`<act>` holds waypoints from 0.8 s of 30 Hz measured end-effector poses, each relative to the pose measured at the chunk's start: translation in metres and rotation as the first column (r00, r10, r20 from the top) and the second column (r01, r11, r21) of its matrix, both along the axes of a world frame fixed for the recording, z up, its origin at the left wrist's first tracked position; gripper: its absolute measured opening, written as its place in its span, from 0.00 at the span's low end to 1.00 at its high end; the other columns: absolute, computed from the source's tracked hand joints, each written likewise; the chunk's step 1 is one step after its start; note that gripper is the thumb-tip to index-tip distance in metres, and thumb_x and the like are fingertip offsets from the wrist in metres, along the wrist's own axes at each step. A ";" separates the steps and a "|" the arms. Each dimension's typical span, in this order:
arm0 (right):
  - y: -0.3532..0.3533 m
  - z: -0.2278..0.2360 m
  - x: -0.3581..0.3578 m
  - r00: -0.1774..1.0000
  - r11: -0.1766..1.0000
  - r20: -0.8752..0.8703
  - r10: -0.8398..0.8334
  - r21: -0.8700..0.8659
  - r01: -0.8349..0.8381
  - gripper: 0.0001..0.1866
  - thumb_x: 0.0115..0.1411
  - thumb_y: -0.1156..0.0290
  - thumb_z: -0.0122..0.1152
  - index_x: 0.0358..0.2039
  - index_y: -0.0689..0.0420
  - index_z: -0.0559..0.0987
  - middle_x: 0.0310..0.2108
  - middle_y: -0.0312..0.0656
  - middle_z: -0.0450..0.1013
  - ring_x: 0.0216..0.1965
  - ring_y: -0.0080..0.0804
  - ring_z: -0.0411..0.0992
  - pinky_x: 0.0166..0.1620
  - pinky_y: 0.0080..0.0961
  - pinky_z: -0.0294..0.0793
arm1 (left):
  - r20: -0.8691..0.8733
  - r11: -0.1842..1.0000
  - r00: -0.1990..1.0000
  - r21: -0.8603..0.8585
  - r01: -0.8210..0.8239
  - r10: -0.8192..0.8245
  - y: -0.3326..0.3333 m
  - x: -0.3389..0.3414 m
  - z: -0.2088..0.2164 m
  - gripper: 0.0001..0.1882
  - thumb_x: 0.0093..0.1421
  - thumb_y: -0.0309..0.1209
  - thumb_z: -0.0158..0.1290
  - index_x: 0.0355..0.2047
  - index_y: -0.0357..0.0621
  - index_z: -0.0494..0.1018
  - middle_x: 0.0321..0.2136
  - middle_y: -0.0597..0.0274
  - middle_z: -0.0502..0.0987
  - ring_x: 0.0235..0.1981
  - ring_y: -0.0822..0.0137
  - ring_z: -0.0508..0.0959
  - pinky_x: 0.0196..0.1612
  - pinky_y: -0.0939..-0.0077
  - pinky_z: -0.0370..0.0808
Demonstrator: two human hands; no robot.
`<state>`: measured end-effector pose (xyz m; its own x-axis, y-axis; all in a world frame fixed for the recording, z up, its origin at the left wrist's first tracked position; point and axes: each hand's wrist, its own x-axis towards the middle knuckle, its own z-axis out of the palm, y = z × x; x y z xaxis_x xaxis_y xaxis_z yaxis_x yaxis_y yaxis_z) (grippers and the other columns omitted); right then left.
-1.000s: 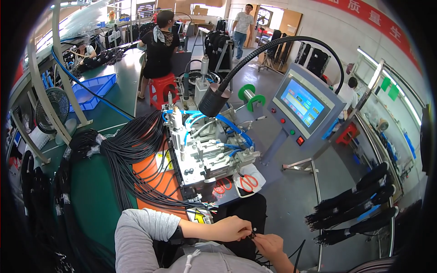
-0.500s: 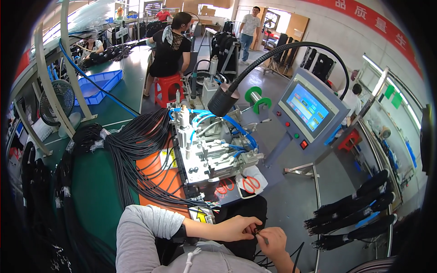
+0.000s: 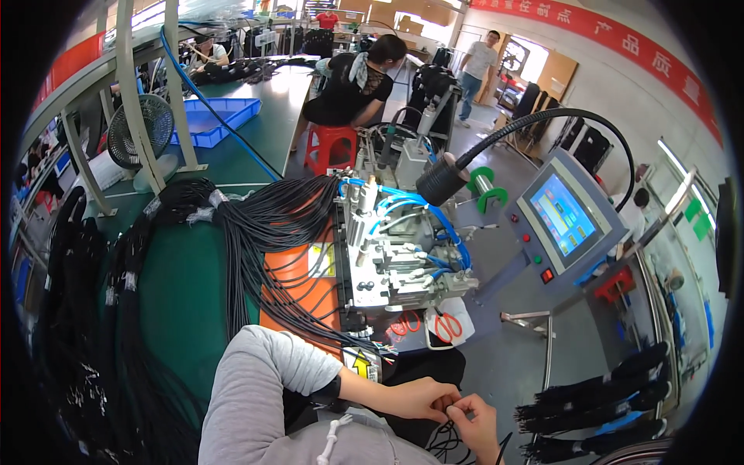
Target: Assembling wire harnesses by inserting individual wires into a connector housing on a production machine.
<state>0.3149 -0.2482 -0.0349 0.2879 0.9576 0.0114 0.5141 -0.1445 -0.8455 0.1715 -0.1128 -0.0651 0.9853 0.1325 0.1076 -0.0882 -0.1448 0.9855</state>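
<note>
Low in the picture, over my lap, my left hand [image 3: 425, 398] and my right hand [image 3: 474, 425] meet with fingertips pinched close together. Both are closed on a thin black cable [image 3: 444, 443], whose loose loops hang below them. The fingers hide the pinched part. Left of my hands, a bundle of black cables [image 3: 267, 225] lies across an orange surface [image 3: 291, 280], its stripped, coloured wire ends [image 3: 381, 350] pointing toward my lap. Beyond stands a metal bench machine [image 3: 391, 267] with blue air tubes.
Red-handled scissors [image 3: 447, 327] lie on a white tray by the machine. A control screen [image 3: 562, 213] and a black flexible lamp [image 3: 442, 180] stand at the right. Cable bundles hang on a rack [image 3: 593, 399] at lower right. A person on a red stool [image 3: 329, 149] sits ahead.
The whole view has shifted, so the scene sits farther right. My hands have drawn closer together, and my right fingers now touch the left ones.
</note>
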 end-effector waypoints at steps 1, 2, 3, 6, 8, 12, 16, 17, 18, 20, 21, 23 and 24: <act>-0.001 -0.001 -0.003 0.999 0.999 0.021 -0.045 0.003 0.045 0.07 0.52 0.74 0.64 0.26 0.63 0.76 0.22 0.37 0.75 0.25 0.19 0.70 0.30 0.18 0.70 | 0.001 1.000 1.000 0.000 0.002 -0.002 0.000 -0.001 0.000 0.21 0.55 0.25 0.58 0.48 0.37 0.68 0.30 0.59 0.79 0.30 0.70 0.79 0.35 0.77 0.77; -0.001 -0.002 -0.004 0.998 0.999 0.022 -0.054 0.004 0.054 0.07 0.52 0.74 0.64 0.26 0.63 0.76 0.22 0.37 0.75 0.25 0.19 0.70 0.30 0.18 0.70 | -0.007 0.999 0.999 0.021 -0.031 0.031 -0.001 -0.002 0.001 0.20 0.55 0.25 0.57 0.48 0.36 0.68 0.29 0.59 0.79 0.29 0.70 0.79 0.35 0.77 0.76; 0.000 -0.003 -0.005 0.997 0.997 0.057 -0.052 0.054 0.049 0.07 0.52 0.73 0.65 0.27 0.62 0.76 0.22 0.38 0.74 0.23 0.21 0.70 0.29 0.19 0.69 | -0.015 0.997 0.998 0.043 -0.058 0.059 -0.002 -0.001 0.002 0.18 0.56 0.25 0.57 0.47 0.36 0.69 0.29 0.59 0.79 0.29 0.71 0.79 0.35 0.77 0.76; -0.001 -0.003 -0.005 0.987 0.985 0.126 -0.096 0.156 0.076 0.07 0.53 0.71 0.65 0.28 0.59 0.78 0.22 0.38 0.74 0.21 0.25 0.70 0.26 0.21 0.69 | -0.028 0.997 0.997 0.028 -0.073 0.074 -0.003 0.001 0.001 0.17 0.57 0.25 0.56 0.46 0.36 0.70 0.28 0.59 0.79 0.28 0.71 0.79 0.34 0.77 0.76; -0.001 0.000 -0.005 0.970 0.982 0.240 -0.029 0.188 -0.018 0.07 0.54 0.71 0.64 0.28 0.60 0.77 0.21 0.37 0.74 0.21 0.20 0.70 0.26 0.19 0.68 | -0.047 0.992 0.993 -0.052 -0.114 0.112 -0.003 0.002 0.000 0.15 0.57 0.26 0.55 0.45 0.35 0.71 0.28 0.59 0.79 0.28 0.72 0.79 0.34 0.77 0.76; -0.007 0.004 -0.004 0.994 0.988 0.081 -0.074 0.144 0.062 0.07 0.56 0.71 0.64 0.27 0.61 0.77 0.20 0.35 0.72 0.22 0.17 0.68 0.25 0.18 0.67 | -0.033 0.998 0.998 0.010 -0.057 0.057 -0.008 0.008 0.003 0.14 0.58 0.26 0.54 0.45 0.35 0.72 0.28 0.60 0.79 0.28 0.73 0.79 0.34 0.78 0.76; -0.008 -0.010 -0.004 0.956 0.966 -0.210 -0.204 0.118 0.232 0.06 0.56 0.72 0.64 0.27 0.61 0.76 0.19 0.34 0.71 0.21 0.16 0.66 0.25 0.16 0.67 | 0.031 0.998 0.998 -0.036 -0.054 0.055 -0.011 0.008 0.013 0.11 0.58 0.26 0.54 0.40 0.36 0.73 0.26 0.58 0.80 0.27 0.72 0.79 0.31 0.78 0.75; -0.007 -0.011 -0.004 0.924 0.952 -0.299 -0.241 0.114 0.285 0.06 0.56 0.72 0.64 0.26 0.61 0.76 0.19 0.34 0.70 0.21 0.15 0.66 0.25 0.16 0.66 | 0.031 0.998 0.998 -0.030 -0.049 0.050 -0.011 0.008 0.014 0.11 0.58 0.26 0.54 0.40 0.36 0.73 0.26 0.58 0.80 0.27 0.72 0.79 0.31 0.78 0.75; -0.007 -0.011 -0.005 0.923 0.950 -0.300 -0.243 0.119 0.289 0.06 0.56 0.72 0.64 0.26 0.61 0.76 0.19 0.34 0.70 0.21 0.15 0.66 0.25 0.16 0.66 | 0.040 0.996 0.996 -0.017 -0.085 0.086 -0.012 0.007 0.015 0.11 0.58 0.27 0.54 0.40 0.36 0.73 0.26 0.58 0.80 0.26 0.73 0.79 0.31 0.78 0.75; -0.007 -0.008 -0.010 0.968 0.952 -0.125 -0.218 0.191 0.239 0.06 0.55 0.73 0.64 0.27 0.61 0.76 0.19 0.34 0.70 0.21 0.15 0.66 0.25 0.15 0.66 | 0.061 0.988 0.986 0.007 -0.156 0.155 -0.013 0.006 0.016 0.11 0.58 0.27 0.55 0.40 0.36 0.73 0.26 0.59 0.79 0.26 0.73 0.78 0.31 0.79 0.74; -0.007 -0.007 -0.013 0.977 0.952 -0.037 -0.209 0.221 0.212 0.06 0.55 0.73 0.64 0.27 0.61 0.76 0.19 0.33 0.71 0.21 0.15 0.66 0.26 0.15 0.66 | 0.059 0.989 0.987 0.013 -0.150 0.149 -0.012 0.005 0.015 0.11 0.58 0.27 0.55 0.40 0.36 0.73 0.26 0.59 0.79 0.26 0.73 0.78 0.31 0.79 0.74; -0.006 -0.004 -0.015 0.980 0.955 -0.036 -0.194 0.220 0.197 0.06 0.55 0.74 0.64 0.27 0.61 0.76 0.19 0.33 0.71 0.21 0.15 0.66 0.26 0.15 0.66 | 0.012 0.992 0.993 -0.029 -0.120 0.121 -0.008 0.003 0.011 0.11 0.57 0.28 0.55 0.40 0.36 0.73 0.25 0.59 0.79 0.25 0.73 0.78 0.30 0.79 0.74; -0.006 -0.003 -0.016 0.984 0.961 -0.032 -0.173 0.214 0.176 0.06 0.55 0.74 0.64 0.27 0.61 0.76 0.19 0.33 0.71 0.21 0.14 0.66 0.26 0.15 0.66 | -0.011 0.993 0.994 -0.050 -0.106 0.106 -0.007 0.003 0.010 0.11 0.57 0.28 0.55 0.39 0.36 0.73 0.24 0.60 0.79 0.25 0.73 0.78 0.30 0.79 0.74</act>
<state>0.2992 -0.2539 -0.0376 0.4515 0.8680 0.2066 0.4857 -0.0449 -0.8730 0.1743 -0.1199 -0.0548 0.9663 0.2413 0.0897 -0.0665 -0.1027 0.9925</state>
